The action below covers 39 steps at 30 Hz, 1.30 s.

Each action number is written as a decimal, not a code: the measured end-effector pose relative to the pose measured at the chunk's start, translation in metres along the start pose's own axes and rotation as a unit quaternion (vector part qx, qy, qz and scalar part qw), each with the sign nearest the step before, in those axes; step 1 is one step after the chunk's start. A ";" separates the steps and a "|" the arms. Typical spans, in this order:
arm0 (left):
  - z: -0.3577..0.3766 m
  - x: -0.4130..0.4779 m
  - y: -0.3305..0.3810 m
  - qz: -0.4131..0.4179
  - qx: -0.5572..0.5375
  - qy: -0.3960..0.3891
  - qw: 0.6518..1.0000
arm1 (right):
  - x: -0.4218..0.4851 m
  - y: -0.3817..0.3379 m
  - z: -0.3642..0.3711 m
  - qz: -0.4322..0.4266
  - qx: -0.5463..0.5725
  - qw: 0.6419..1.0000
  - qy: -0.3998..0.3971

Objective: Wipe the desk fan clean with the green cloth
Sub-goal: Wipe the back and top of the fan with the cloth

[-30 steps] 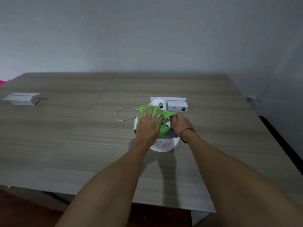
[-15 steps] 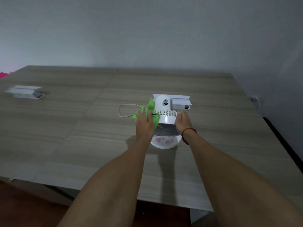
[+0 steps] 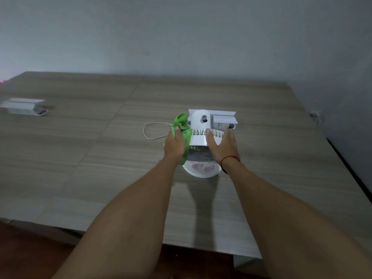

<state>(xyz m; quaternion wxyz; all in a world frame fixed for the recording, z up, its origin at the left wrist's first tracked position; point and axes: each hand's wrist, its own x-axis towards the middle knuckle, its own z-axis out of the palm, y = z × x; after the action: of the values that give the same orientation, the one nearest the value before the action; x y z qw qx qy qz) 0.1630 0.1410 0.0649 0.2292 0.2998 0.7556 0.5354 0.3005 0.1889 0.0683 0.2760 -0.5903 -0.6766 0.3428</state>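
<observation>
A small white desk fan [image 3: 199, 133] stands on the wooden table [image 3: 100, 158], seen from above, its round base toward me. My left hand [image 3: 174, 144] presses the bunched green cloth [image 3: 182, 125] against the fan's left side. My right hand [image 3: 221, 143] lies flat on the fan's top right, with fingers spread over the grille and a red string around the wrist. Both hands hide most of the grille.
A white power strip box [image 3: 223, 119] sits right behind the fan, and a thin white cord [image 3: 153, 130] loops to the fan's left. Another white box [image 3: 24, 105] lies at the far left. The table's right edge [image 3: 346, 158] borders a dark gap by the wall.
My left hand slid the cloth from the top of the fan down to its left side. My right hand shifted from the fan's right edge onto its top.
</observation>
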 end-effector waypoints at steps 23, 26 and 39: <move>-0.004 -0.005 -0.004 0.130 0.078 -0.014 0.988 | 0.012 -0.013 0.003 0.046 -0.027 0.998 0.025; -0.010 -0.001 0.001 0.068 0.050 -0.019 0.996 | 0.012 -0.014 0.003 0.045 -0.019 0.998 0.035; 0.004 0.049 -0.078 -0.292 -0.190 -0.128 0.929 | 0.020 0.004 0.001 -0.017 0.040 0.993 0.110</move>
<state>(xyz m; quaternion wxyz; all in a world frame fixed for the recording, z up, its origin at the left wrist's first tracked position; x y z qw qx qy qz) 0.1142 0.1583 -0.0112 0.5230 0.0833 0.6579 0.5355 0.2993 0.2087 0.0639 0.3777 -0.6013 -0.6382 0.2975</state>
